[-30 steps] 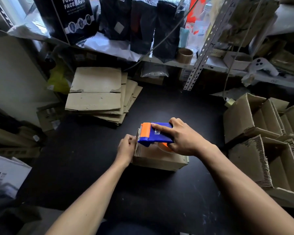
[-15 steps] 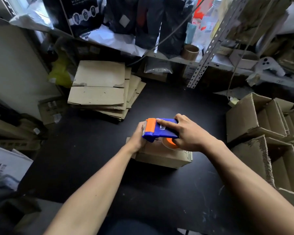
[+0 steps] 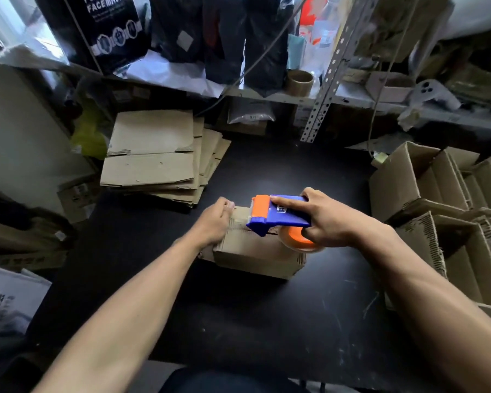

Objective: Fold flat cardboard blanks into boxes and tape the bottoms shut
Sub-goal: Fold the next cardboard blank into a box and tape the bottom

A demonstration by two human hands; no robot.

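Note:
A small cardboard box [image 3: 255, 255] lies bottom-up in the middle of the black table [image 3: 267, 321]. My left hand [image 3: 214, 221] presses on its left end, fingers curled over the far edge. My right hand [image 3: 322, 219] grips a blue and orange tape dispenser [image 3: 278, 215], index finger stretched along its top. The dispenser's orange front sits over the box's top seam, and its orange tape roll [image 3: 299, 241] hangs over the box's right part. A stack of flat cardboard blanks [image 3: 153, 157] lies at the table's back left.
Several folded open boxes [image 3: 437, 199] crowd the table's right side. A metal shelf [image 3: 323, 97] with black bags, a tape core [image 3: 298, 82] and clutter runs along the back. A perforated upright [image 3: 321, 109] stands behind the work spot. White bags lie at the lower left.
The dispenser has slid from the box's left end toward the right along the top. My left hand has shifted onto the box's left end and stays pressing there.

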